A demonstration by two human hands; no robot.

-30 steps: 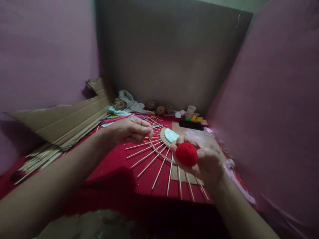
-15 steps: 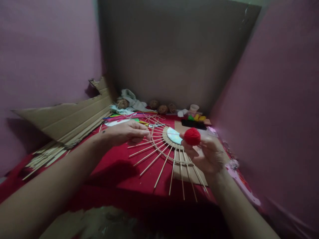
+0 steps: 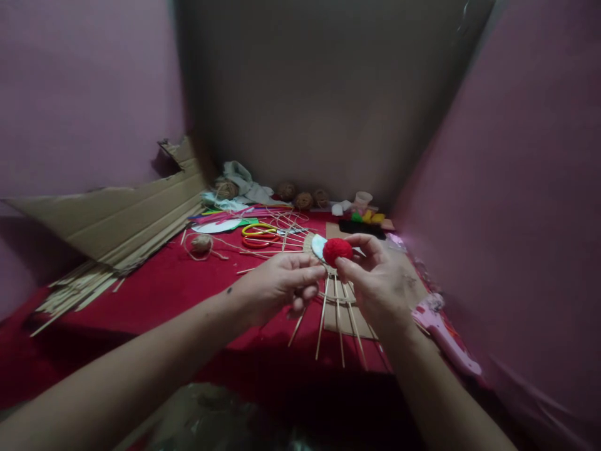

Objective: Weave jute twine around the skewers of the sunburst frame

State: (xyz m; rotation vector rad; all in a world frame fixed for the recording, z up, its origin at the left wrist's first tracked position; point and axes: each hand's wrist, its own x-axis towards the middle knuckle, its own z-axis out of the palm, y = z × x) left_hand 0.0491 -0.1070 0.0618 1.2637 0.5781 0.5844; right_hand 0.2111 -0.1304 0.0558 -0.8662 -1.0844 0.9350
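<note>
My right hand [image 3: 378, 275] holds a small ball of red yarn [image 3: 338, 252] between thumb and fingers. Close beside it, my left hand [image 3: 293, 282] is closed in a pinch at the ball's lower left; the thin yarn strand in its fingertips is hardly visible. Both hands hover over a half-round piece [image 3: 319, 246] with a pale blue-white centre and a twine-coloured rim. Thin wooden sticks [image 3: 339, 326] fan out from that rim, with a twine band [image 3: 345, 299] crossing them. My hands and the ball hide part of this piece.
Yellow-and-red-handled scissors [image 3: 260, 237] and a small twine ball [image 3: 201, 244] lie on the red cloth [image 3: 154, 294]. Twine balls [image 3: 303, 200] line the back. Cardboard [image 3: 117, 219] and loose sticks [image 3: 77, 291] are left; a pink glue gun [image 3: 446, 335] is right.
My left hand has moved right and down, closing the gap to the red ball. My right hand has brought the ball slightly left. The scissors and small twine ball have come into clearer view.
</note>
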